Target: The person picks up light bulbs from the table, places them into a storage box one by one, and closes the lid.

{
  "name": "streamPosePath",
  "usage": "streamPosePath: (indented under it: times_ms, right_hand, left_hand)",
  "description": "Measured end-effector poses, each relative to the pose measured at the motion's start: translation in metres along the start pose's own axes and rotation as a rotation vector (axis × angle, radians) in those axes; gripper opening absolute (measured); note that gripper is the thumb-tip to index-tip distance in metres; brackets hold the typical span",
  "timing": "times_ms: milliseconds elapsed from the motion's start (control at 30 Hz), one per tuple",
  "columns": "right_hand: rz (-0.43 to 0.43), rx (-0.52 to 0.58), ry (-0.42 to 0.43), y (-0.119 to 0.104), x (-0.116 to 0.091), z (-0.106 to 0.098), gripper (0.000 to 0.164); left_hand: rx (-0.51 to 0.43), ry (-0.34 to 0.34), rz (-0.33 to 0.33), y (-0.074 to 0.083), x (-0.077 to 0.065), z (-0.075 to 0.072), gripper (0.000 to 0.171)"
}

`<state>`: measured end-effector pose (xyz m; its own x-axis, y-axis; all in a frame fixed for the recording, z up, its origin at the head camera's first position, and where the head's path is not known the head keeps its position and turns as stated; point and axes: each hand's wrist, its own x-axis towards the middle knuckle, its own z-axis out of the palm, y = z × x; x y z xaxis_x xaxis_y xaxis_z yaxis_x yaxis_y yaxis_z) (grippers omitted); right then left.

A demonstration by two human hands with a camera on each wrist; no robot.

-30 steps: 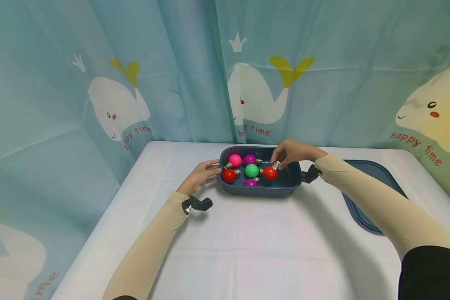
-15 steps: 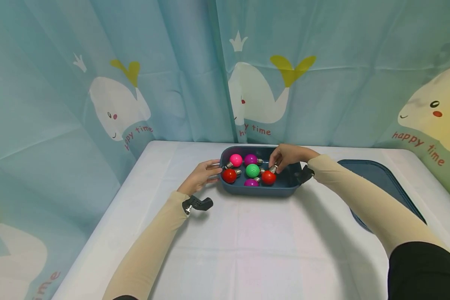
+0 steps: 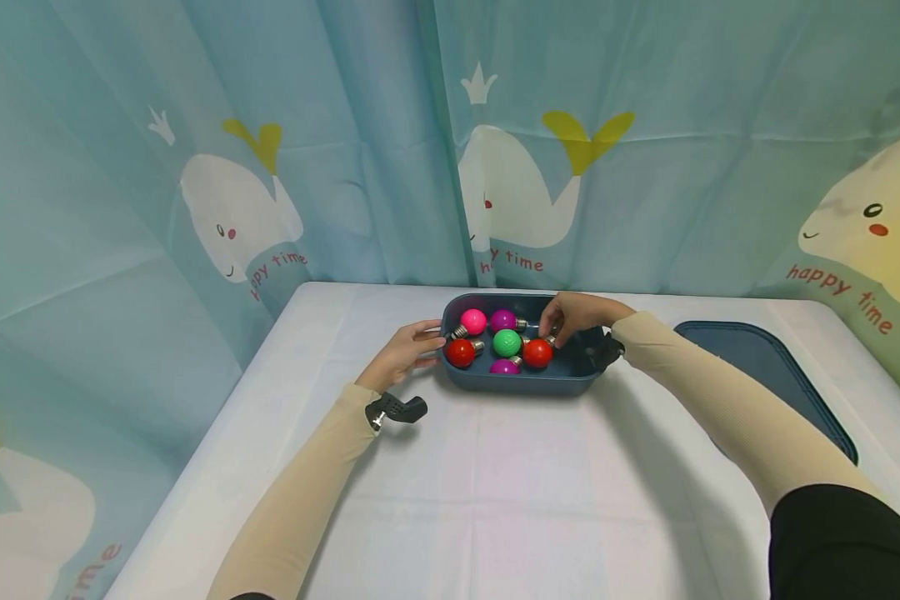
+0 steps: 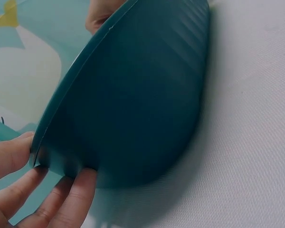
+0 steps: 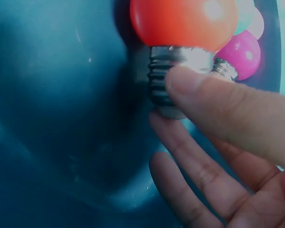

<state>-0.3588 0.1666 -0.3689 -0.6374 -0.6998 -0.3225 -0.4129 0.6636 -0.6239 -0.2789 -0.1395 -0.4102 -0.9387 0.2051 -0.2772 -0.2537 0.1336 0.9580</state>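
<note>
In the right wrist view my right hand pinches the ridged silver screw base of a red light bulb, thumb in front. The head view puts that bulb low inside a dark blue rectangular bin, base towards the hand. My left hand is at the bin's left end, fingers fairly straight. Its fingertips touch the outer wall and the thumb is at the rim. Other bulbs lie left of the held one: a green bulb, a second red bulb, a pink bulb and two purple bulbs.
A flat dark blue tray or lid lies on the right of the white-covered table, partly under the right forearm. A teal curtain with whale prints hangs behind and at the left.
My right hand has lowered the red bulb slightly further into the bin, moving a little left, and the forearm followed. My left hand stays at the bin's end.
</note>
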Motion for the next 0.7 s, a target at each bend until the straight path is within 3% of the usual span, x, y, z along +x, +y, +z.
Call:
streamPosePath:
  times_ms: [367,700]
  right_hand:
    - [0.012,-0.005,0.040,0.005,-0.007,-0.009,0.029]
    - [0.013,0.088,0.122,0.001,-0.033,-0.023,0.044]
  left_hand:
    - [-0.003,-0.001,0.004,0.000,0.000,0.003,0.053]
    - [0.008,0.001,0.002,0.003,-0.004,0.001,0.052]
